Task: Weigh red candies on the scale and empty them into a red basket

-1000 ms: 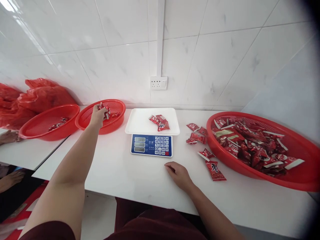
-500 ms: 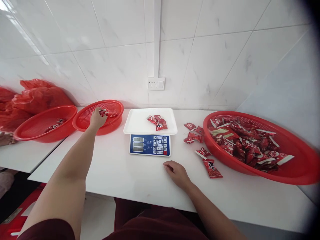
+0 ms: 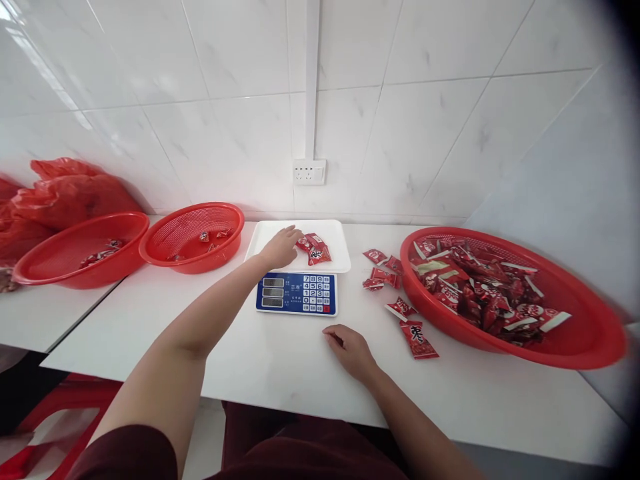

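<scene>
My left hand (image 3: 281, 245) reaches over the white tray of the scale (image 3: 270, 243), its fingers touching a small pile of red candy packets (image 3: 315, 248) that lies there; the fingers look loosely spread. My right hand (image 3: 349, 348) rests on the white table in front of the scale's blue keypad (image 3: 297, 293), fingers curled, holding nothing I can see. A small red basket (image 3: 193, 235) to the left holds a few packets.
A large red basket (image 3: 575, 327) full of red packets stands at the right, with loose packets (image 3: 395, 287) beside it on the table. Another red basket (image 3: 75, 250) and red plastic bags (image 3: 60, 193) sit at the far left. A wall socket (image 3: 309, 171) is behind the scale.
My left hand let go of packets in the small red basket and swung right to the scale tray. My right hand stayed still.
</scene>
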Motion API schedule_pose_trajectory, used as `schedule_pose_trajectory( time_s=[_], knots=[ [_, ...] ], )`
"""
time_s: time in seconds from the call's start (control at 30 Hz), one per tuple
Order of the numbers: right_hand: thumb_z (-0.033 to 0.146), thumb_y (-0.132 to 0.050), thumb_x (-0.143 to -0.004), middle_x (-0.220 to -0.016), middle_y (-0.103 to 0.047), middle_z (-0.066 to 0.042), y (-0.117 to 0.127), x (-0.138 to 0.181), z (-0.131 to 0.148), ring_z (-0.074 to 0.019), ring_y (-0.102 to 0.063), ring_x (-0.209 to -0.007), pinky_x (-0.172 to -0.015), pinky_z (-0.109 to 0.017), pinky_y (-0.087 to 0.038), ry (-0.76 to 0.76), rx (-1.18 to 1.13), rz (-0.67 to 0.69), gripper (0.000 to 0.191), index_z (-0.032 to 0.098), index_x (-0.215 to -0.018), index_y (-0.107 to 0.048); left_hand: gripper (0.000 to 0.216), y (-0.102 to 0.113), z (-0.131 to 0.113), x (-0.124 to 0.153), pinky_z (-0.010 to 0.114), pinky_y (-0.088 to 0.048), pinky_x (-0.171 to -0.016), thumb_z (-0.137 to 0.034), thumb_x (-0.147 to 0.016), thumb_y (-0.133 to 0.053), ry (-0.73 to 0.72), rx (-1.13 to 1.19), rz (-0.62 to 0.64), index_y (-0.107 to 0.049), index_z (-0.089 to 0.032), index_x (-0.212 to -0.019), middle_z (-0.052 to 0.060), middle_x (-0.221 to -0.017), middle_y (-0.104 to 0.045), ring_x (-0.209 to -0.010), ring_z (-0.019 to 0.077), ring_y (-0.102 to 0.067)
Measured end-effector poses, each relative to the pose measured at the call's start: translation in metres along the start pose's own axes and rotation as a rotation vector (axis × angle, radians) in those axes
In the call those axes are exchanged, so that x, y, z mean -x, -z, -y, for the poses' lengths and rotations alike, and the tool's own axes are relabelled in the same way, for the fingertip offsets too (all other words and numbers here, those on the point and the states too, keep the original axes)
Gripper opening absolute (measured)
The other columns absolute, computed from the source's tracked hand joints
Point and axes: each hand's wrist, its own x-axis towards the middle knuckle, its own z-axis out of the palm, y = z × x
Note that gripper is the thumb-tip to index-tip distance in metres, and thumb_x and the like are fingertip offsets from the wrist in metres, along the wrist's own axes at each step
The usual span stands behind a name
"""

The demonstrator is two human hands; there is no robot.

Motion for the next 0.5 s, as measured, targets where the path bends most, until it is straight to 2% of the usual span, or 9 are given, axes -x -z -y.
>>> schedule_pose_trajectory(
  time_s=[0.1,0.17,0.27,0.33,0.43,0.5],
  knots=[
    [0.029,-0.042,-0.082,-0.086,-0.067,-0.003,0.001,0.000,0.002,-0.0175,-0.060,-0.075,-0.069,-0.032,-0.047,0.004,0.003,-0.001,0.024,0.023,-0.090,-0.064,0.047,-0.008,-0.006,-0.012,0.038,-0.023,-0.106,-0.001,-0.072,-0.039,0.039,-0.045,0.042,-0.049,-0.016,-0.116,0.008,-0.126,-0.050,-0.130,0.0212,-0.027],
    [0.029,-0.042,-0.082,-0.085,-0.067,-0.002,0.002,0.001,0.003,-0.0171,-0.060,-0.074,-0.069,-0.031,-0.047,0.006,0.004,-0.003,0.023,0.023,-0.089,-0.064,0.040,-0.011,-0.002,-0.014,0.039,-0.026,-0.103,-0.004,-0.075,-0.039,0.085,-0.049,0.058,-0.052,-0.016,-0.110,0.010,-0.118,-0.054,-0.124,0.0233,-0.036],
    [0.029,-0.042,-0.083,-0.085,-0.066,-0.002,0.002,0.001,0.002,-0.0167,-0.059,-0.074,-0.069,-0.031,-0.047,0.007,0.002,0.001,0.023,0.022,-0.090,-0.063,0.032,-0.008,0.009,-0.011,0.039,-0.038,-0.092,-0.011,-0.076,-0.043,0.140,-0.044,0.065,-0.054,-0.017,-0.106,0.011,-0.108,-0.058,-0.107,0.0264,-0.051],
    [0.029,-0.042,-0.083,-0.086,-0.066,-0.002,0.002,0.000,0.001,-0.0166,-0.059,-0.074,-0.070,-0.031,-0.047,0.009,-0.004,0.009,0.024,0.021,-0.091,-0.063,0.037,-0.002,0.015,-0.005,0.038,-0.043,-0.082,-0.012,-0.076,-0.044,0.179,-0.043,0.065,-0.051,-0.018,-0.111,0.012,-0.108,-0.057,-0.097,0.0269,-0.056],
    [0.031,-0.042,-0.083,-0.086,-0.066,-0.003,0.001,0.000,0.000,-0.0173,-0.059,-0.075,-0.070,-0.032,-0.047,0.006,-0.015,0.015,0.024,0.022,-0.090,-0.063,0.050,0.007,0.012,0.004,0.036,-0.045,-0.077,-0.011,-0.078,-0.039,0.248,0.041,-0.041,-0.037,-0.020,-0.128,0.013,-0.112,-0.054,-0.094,0.0254,-0.057],
    [0.032,-0.042,-0.083,-0.087,-0.067,-0.003,0.001,-0.001,-0.001,-0.0177,-0.060,-0.075,-0.070,-0.032,-0.047,-0.002,-0.016,0.018,0.025,0.022,-0.090,-0.063,0.055,0.011,0.001,0.007,0.034,-0.044,-0.081,-0.010,-0.082,-0.033,0.210,0.139,-0.127,-0.027,-0.025,-0.135,0.010,-0.113,-0.052,-0.096,0.0225,-0.056]
  ],
)
